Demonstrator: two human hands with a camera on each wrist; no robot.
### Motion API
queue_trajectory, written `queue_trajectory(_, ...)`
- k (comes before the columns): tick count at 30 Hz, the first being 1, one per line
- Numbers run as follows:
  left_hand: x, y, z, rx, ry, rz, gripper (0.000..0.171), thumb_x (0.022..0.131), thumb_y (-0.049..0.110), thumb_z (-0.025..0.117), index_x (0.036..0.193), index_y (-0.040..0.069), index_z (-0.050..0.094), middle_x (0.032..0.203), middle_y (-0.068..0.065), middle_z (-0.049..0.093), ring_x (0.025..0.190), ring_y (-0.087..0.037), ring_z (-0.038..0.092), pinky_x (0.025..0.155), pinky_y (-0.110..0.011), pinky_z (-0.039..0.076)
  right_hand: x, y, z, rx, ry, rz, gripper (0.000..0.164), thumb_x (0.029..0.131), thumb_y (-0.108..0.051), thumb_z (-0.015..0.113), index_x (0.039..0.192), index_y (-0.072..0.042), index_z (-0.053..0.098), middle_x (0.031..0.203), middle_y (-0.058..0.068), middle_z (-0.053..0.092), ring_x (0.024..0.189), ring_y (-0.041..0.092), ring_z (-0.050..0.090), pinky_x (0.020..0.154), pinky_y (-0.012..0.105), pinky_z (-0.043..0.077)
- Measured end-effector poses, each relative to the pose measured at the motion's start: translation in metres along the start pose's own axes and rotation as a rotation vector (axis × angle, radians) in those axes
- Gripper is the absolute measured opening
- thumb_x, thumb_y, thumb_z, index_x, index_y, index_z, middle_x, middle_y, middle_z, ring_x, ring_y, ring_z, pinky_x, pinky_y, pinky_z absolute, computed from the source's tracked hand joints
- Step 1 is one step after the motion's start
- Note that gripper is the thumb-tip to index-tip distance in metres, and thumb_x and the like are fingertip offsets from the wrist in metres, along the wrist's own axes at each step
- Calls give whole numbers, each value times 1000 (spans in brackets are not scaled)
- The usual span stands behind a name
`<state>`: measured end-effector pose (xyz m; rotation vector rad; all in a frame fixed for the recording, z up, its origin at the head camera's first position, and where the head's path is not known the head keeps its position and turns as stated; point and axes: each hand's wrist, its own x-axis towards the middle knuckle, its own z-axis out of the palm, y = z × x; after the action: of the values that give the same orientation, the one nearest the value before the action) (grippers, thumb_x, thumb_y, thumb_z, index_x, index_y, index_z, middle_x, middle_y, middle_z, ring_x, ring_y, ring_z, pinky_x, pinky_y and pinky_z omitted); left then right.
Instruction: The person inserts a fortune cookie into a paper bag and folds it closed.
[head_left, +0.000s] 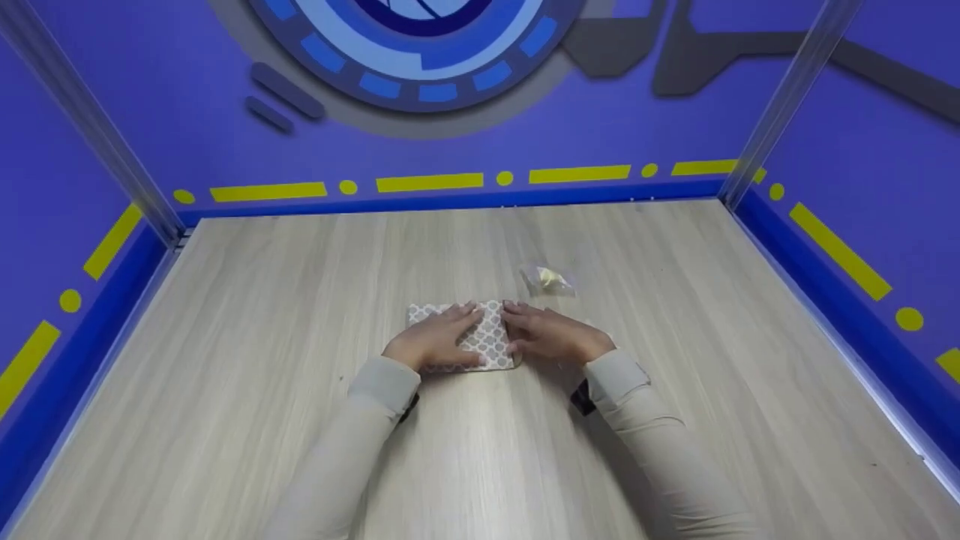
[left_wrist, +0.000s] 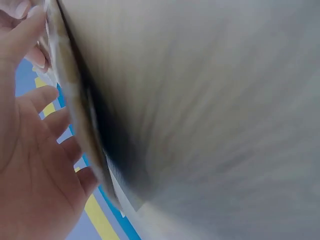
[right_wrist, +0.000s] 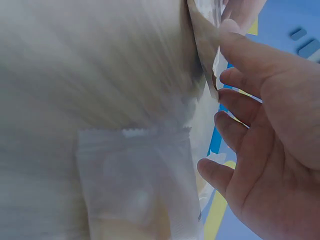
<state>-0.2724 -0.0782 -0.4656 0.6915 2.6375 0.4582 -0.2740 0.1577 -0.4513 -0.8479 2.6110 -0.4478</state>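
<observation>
Patterned pouch point(head_left: 493, 337) lies mid-table on the wooden tabletop point(head_left: 300, 285), long axis approx. L–R across the person, directly between/under both hands. L hand point(head_left: 439, 339) is nearer its middle, resting over the L part w/ fingers loose & spread, no grip; R hand point(head_left: 551, 336) touches the R short edge, fingers relaxed, nothing clenched, w/ a small clear packet point(head_left: 550, 279) just beyond it.

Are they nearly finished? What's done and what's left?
Looks done: the patterned thing, maybe a bag, lies on the table. In hand: the left hand rests on it while the right hand touches its right edge. Maybe remaining: the clear packet lies apart, beyond the right hand; a second packet shows in the right wrist view.
</observation>
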Motion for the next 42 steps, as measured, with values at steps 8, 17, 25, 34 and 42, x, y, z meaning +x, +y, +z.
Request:
queue_trajectory(8,-1,4,0,31,-25,12,82,87,49,63,153,23,24,162,2,12,149,-26,10,119,-50,13,-3,1,3,-18,-3,-6,67,93,-29,61,148,-3,32,158,12,24,147,30,19,115,56,18)
queue_trajectory(17,-1,5,-2,34,-64,-1,80,87,45,63,153,21,25,162,-1,12,150,-28,6,119,-50,7,-1,2,5,-24,-33,-18,69,93,-26,62,148,-1,30,158,14,21,147,29,20,116,53,19)
queue_trajectory(25,-3,6,-1,15,-63,33,79,89,51,59,153,16,26,162,-4,10,150,-25,4,120,-45,7,1,5,5,11,-74,-35,71,95,-26,60,150,0,24,160,15,16,147,31,15,116,52,18)
queue_trajectory(34,2,5,3,-52,-48,40,84,86,44,67,151,9,28,161,-7,14,149,-22,11,120,-39,13,2,5,3,16,-103,-24,71,95,-27,60,151,-3,24,161,11,15,148,29,14,118,49,16)
queue_trajectory(42,3,1,3,-86,-69,45,89,85,44,69,154,14,21,162,-5,11,149,-24,9,120,-41,13,4,5,1,34,-113,1,74,93,-30,62,151,-4,25,161,9,15,148,29,15,118,45,18)
